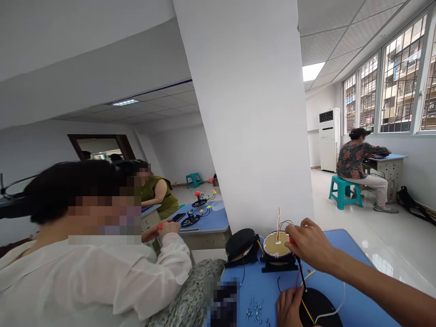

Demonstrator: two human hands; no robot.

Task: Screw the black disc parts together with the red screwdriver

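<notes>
My right hand (304,240) is closed around the red handle of a screwdriver (301,274), whose dark shaft points down to a black round disc (322,304). The tip meets the disc near its upper left edge, where a small bright spot shows. My left hand (289,309) grips the disc's left side, its fingertips close to the tip. Yellow and white wires cross the disc, which the lower frame edge cuts off. Behind my hands stands a round unit with a tan face (274,245) and wires rising from its centre. Left of it leans a black round unit (241,243).
Loose small screws (256,312) lie on the blue table (344,247). A white pillar (252,136) rises just behind it. On my left sits a co-worker in a white top (102,281). Another person (356,156) sits on a green stool (344,190) by the windows.
</notes>
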